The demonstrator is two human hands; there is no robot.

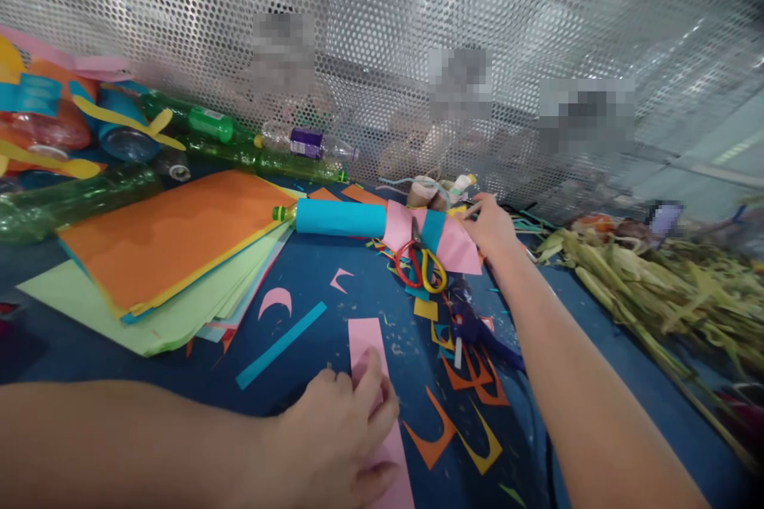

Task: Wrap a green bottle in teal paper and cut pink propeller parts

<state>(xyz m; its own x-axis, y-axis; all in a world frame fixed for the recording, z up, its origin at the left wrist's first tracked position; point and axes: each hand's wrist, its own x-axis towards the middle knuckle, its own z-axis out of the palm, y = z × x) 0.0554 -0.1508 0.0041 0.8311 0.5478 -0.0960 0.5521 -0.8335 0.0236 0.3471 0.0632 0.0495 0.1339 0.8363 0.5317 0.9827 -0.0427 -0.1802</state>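
Left hand [343,425], fingers unclenched, apparently steadies pink strip [365,334]; right hand [493,227], grip unclear, reaches near bench [322,261]'s far edge; next move needs steady pressure.

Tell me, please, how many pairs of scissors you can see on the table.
1. The red-and-yellow-handled scissors lie partly over the pink paper, left of the right hand in the picture. More could be hidden.

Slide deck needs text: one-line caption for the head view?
Left hand on a pink paper strip, right hand beyond the scissors, blue-wrapped bottle lying farther back.
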